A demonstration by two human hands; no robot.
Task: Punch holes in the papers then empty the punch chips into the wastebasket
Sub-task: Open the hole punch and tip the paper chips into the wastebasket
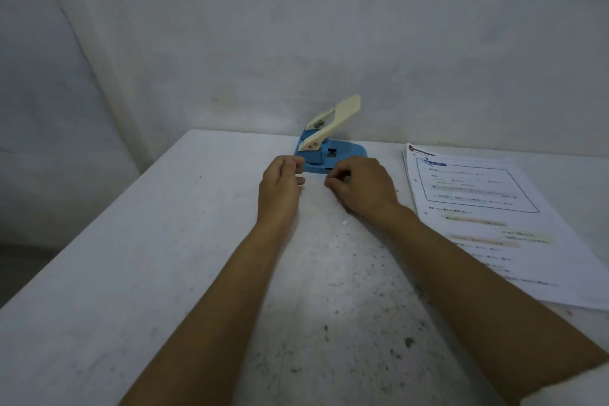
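Two bare hands out in front, close to the blue hole punch [329,155] at the far middle of the table [131,257]. Left hand [280,188] just left of the punch, fingers curled, thumb and fingertip pinched close; maybe a tiny white bit between them, too small to tell. Right hand [362,189] just near of the punch base, fingers curled under too, holding nothing big. Hard to say if either hand touches the punch. Cream handle [336,119] of the punch up, not pressed down. Stack of papers [494,224] flat on the right side, printed side up, well apart from the punch mouth. No wastebasket in view.

Things that could go wrong: papers pushed in crooked, so holes land in the wrong spot. Too many sheets at once, so the punch jams. Punch tipped or lifted with the chip cover loose, so little round bits spill all over. One small white scrap [344,223] lies on the table between the arms.

Table white and worn, with many dark specks and scuffs, more on the near right. Behind it a plain pale wall [395,26], rough and blotchy. Dim floor down at the left.
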